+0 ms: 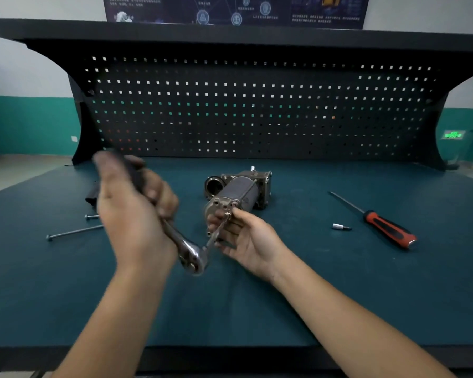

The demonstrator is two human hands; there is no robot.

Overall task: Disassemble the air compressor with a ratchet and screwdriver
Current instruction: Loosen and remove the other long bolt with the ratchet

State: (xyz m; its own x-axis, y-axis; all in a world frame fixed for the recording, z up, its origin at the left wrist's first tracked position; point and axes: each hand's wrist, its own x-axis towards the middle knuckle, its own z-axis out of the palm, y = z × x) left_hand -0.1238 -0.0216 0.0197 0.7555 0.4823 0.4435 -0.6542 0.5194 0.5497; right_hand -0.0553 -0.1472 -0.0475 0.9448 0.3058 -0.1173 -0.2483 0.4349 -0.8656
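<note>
Left grip (131,214) wraps the ratchet (193,256) handle; right grip (246,238) pinches its extension bar (216,235) against the air compressor (239,189), mid-bench (339,290).

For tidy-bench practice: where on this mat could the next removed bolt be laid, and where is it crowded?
Free: the mat corner behind the screwdriver, and the front-left strip below the long bolt. Crowded: the middle, where the left hand grips the ratchet and the right hand holds the air compressor.

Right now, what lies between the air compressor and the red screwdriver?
In the head view, one small silver socket bit lies on the green mat between the air compressor and the red screwdriver.
</note>
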